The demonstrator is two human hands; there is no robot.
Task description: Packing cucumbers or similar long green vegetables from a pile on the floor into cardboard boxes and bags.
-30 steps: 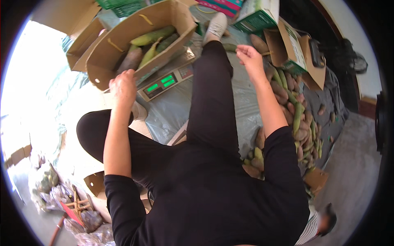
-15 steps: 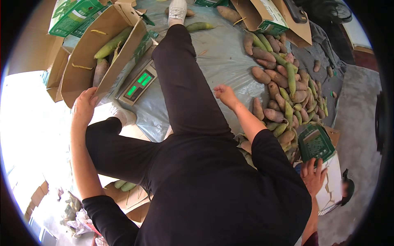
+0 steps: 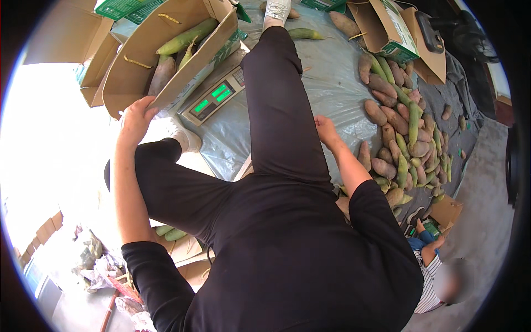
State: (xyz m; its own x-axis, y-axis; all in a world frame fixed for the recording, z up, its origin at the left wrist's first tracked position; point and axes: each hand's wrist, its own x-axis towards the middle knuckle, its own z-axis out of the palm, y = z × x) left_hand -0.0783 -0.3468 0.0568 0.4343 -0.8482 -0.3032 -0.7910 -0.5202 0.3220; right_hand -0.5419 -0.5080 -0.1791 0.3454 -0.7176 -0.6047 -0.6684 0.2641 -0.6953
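Observation:
My left hand [image 3: 136, 122] grips the near rim of an open cardboard box [image 3: 128, 72] at the upper left, fingers bent over its edge. Inside lie a green radish [image 3: 188, 37] and a reddish-brown root [image 3: 162, 76], with more partly hidden behind the box wall. A digital scale [image 3: 206, 114] with lit green displays sits against the box's right side; its platform is mostly covered. My right hand [image 3: 327, 131] hovers beside my right leg, fingers curled, and nothing shows in it.
A large heap of reddish-brown roots and green radishes [image 3: 406, 127] lies on plastic sheeting [image 3: 337, 77] at the right. Another open box [image 3: 381, 27] stands at the far right. A person in a striped top [image 3: 427, 282] is at the lower right. Plastic bags [image 3: 105, 271] lie lower left.
The whole view has shifted, so things appear farther right. My right hand has drawn closer to my leg. Another person's hand and a green-and-white box have left the lower right.

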